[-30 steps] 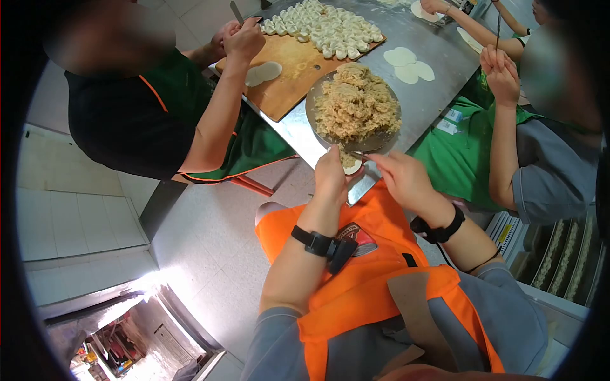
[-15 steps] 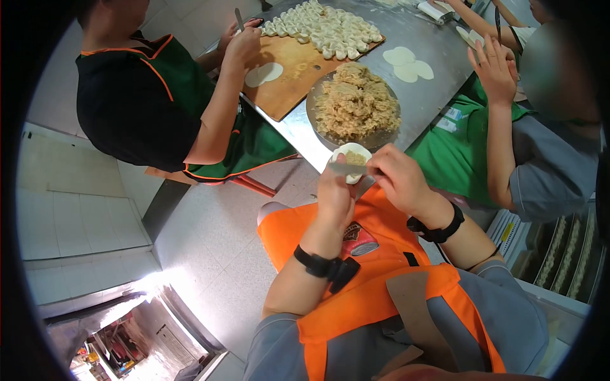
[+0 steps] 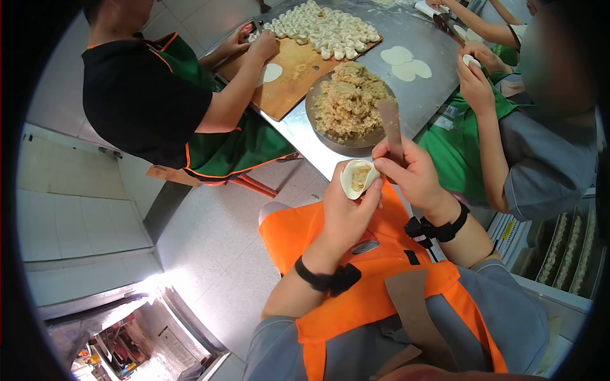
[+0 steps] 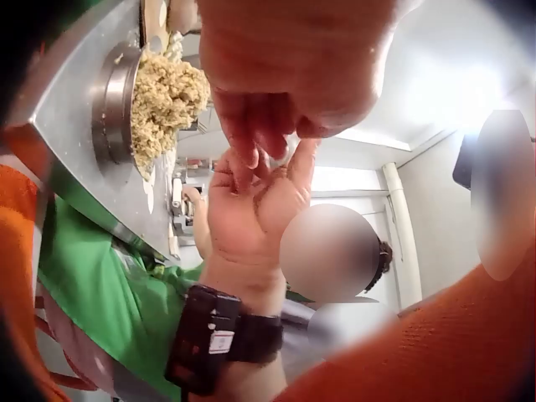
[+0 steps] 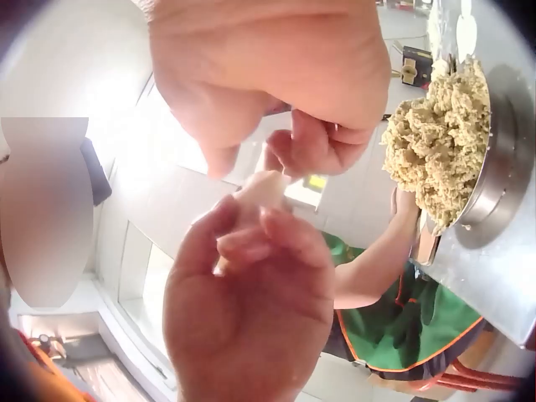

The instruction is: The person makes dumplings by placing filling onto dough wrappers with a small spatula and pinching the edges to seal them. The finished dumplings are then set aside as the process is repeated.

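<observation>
In the head view the left hand (image 3: pixel 346 213) holds a round white wrapper (image 3: pixel 349 184), its edges raised around a small heap of filling (image 3: pixel 360 178). The right hand (image 3: pixel 416 174) grips the handle of a flat spatula (image 3: pixel 390 120), blade pointing up, while its fingertips touch the wrapper's right edge. Just beyond both hands sits a metal bowl (image 3: pixel 318 135) heaped with pale filling (image 3: pixel 348 101). In the right wrist view the left hand (image 5: pixel 251 310) has its fingers curled around the wrapper (image 5: pixel 263 191); the left wrist view hides the wrapper behind fingers.
A wooden board (image 3: pixel 274 101) bears rows of dumplings (image 3: pixel 324 28). Several loose wrappers (image 3: pixel 406 63) lie on the steel table (image 3: pixel 438 79). One person in a dark shirt (image 3: pixel 146 101) works at left; others are at right, one in a green apron (image 3: pixel 454 149).
The spatula has swung from across the wrapper to upright in the right hand. The wrapper's edges are now raised, and the right fingertips have come to its rim.
</observation>
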Demonstrator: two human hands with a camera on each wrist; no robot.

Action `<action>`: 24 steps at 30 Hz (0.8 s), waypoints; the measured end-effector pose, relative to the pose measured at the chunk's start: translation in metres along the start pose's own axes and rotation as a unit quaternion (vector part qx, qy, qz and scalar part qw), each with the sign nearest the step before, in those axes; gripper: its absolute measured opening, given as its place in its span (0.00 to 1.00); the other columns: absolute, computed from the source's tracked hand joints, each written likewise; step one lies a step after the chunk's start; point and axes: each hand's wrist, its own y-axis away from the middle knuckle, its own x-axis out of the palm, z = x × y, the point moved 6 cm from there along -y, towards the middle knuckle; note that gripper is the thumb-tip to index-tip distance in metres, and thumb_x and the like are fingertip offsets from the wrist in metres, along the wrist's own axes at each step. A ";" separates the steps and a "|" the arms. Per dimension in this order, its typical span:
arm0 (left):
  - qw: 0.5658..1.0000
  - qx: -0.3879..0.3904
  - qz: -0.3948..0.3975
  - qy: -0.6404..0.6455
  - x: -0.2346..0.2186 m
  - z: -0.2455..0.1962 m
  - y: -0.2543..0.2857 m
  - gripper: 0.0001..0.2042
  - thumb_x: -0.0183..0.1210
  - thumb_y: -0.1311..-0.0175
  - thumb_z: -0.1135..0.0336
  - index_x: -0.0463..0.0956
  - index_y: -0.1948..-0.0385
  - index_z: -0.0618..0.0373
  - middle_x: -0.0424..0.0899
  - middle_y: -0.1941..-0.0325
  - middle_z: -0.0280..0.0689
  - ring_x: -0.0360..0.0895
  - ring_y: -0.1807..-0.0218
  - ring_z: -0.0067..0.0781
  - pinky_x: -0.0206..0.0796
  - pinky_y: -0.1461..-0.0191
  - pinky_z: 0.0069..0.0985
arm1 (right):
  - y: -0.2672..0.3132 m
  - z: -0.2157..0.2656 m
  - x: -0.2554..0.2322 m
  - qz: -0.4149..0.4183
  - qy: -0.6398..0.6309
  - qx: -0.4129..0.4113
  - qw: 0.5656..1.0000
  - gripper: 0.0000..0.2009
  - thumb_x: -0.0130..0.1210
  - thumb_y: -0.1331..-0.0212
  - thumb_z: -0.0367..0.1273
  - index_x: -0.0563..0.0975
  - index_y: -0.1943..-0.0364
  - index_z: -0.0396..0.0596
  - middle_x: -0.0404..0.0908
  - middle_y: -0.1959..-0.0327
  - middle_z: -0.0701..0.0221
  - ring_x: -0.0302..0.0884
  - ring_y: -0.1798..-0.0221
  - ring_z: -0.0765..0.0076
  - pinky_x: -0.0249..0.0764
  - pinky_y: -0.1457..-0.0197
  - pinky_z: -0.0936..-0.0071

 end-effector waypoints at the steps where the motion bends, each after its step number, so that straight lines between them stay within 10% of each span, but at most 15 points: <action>1: 1.000 -0.022 -0.005 0.019 0.001 -0.004 0.001 0.14 0.58 0.35 0.77 0.67 0.50 0.63 0.79 0.64 0.35 0.78 0.70 0.21 0.73 0.67 0.20 | 0.001 0.001 -0.003 0.019 -0.022 0.022 0.999 0.04 0.57 0.35 0.25 0.75 0.61 0.41 0.78 0.64 0.76 0.74 0.64 0.84 0.72 0.63 0.82; 5: 0.998 0.007 -0.005 0.065 0.006 -0.017 0.009 0.12 0.56 0.32 0.75 0.66 0.51 0.63 0.78 0.63 0.35 0.79 0.65 0.21 0.72 0.62 0.21 | 0.004 0.002 -0.002 0.049 -0.028 0.079 0.995 0.05 0.58 0.36 0.24 0.75 0.61 0.40 0.79 0.65 0.76 0.74 0.65 0.87 0.70 0.64 0.86; 16: 0.980 0.182 0.012 -0.083 0.004 -0.034 0.010 0.16 0.47 0.30 0.71 0.76 0.46 0.67 0.76 0.41 0.52 0.76 0.41 0.42 0.64 0.35 0.34 | 0.016 0.053 0.016 0.024 0.259 -0.156 0.953 0.07 0.64 0.44 0.24 0.75 0.70 0.39 0.72 0.74 0.69 0.72 0.74 0.72 0.67 0.68 0.78; 21: 0.975 0.107 0.113 -0.158 0.006 -0.046 0.015 0.17 0.40 0.24 0.67 0.75 0.50 0.71 0.82 0.56 0.48 0.84 0.59 0.37 0.74 0.51 0.27 | 0.017 0.063 0.018 0.053 0.343 -0.242 0.906 0.07 0.64 0.45 0.25 0.75 0.69 0.39 0.71 0.74 0.66 0.70 0.75 0.65 0.65 0.71 0.71; 24: 0.987 -0.023 0.159 0.027 0.010 -0.047 0.022 0.20 0.37 0.21 0.63 0.75 0.53 0.72 0.82 0.62 0.45 0.83 0.70 0.31 0.74 0.63 0.22 | 0.012 0.081 0.032 0.051 0.296 -0.288 0.909 0.08 0.63 0.43 0.28 0.75 0.67 0.40 0.71 0.76 0.64 0.71 0.76 0.59 0.65 0.73 0.65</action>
